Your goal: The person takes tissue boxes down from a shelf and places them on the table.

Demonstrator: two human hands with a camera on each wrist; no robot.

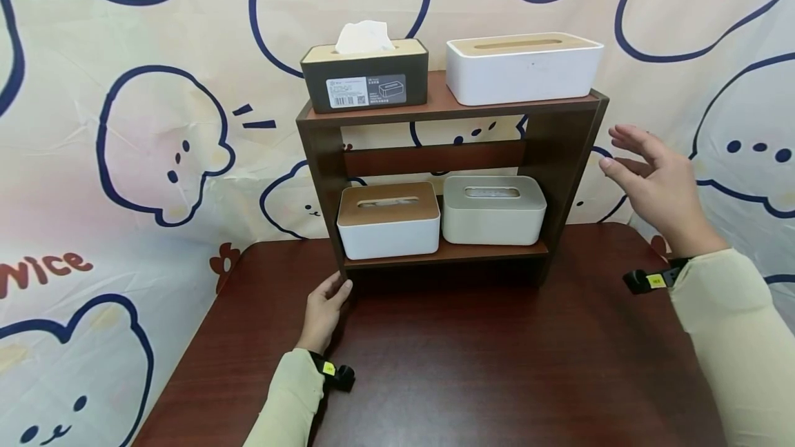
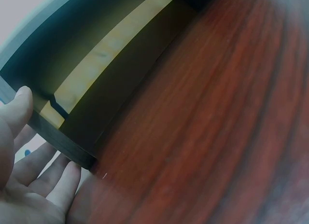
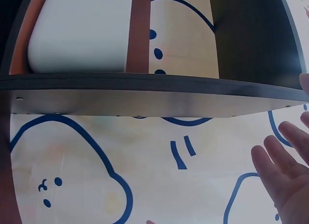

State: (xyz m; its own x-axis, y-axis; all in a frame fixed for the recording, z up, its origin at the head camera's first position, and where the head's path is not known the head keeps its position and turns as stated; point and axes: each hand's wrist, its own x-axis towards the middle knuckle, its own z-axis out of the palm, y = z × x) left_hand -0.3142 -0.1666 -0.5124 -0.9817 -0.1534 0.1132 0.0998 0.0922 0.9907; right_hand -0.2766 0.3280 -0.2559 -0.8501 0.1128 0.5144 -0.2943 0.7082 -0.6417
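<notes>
A dark brown two-tier wooden shelf (image 1: 562, 157) stands on the table in the head view. My left hand (image 1: 323, 309) grips the bottom of its left side panel; the left wrist view has the thumb (image 2: 20, 108) at the panel's front edge and the other fingers on the outer side. Beside the upper right panel is my right hand (image 1: 664, 188), raised with fingers spread and holding nothing. On the top board sit a black tissue box (image 1: 366, 85) and a long white tissue box (image 1: 522, 74). Below are a white box with brown lid (image 1: 388, 226) and a pale grey-green box (image 1: 493, 212).
The shelf stands on a glossy reddish-brown table (image 1: 447, 364), close to the back. Behind it hangs a cloth (image 1: 168, 247) printed with blue-outlined cartoon bears. White tissue (image 1: 365, 36) sticks up from the black box.
</notes>
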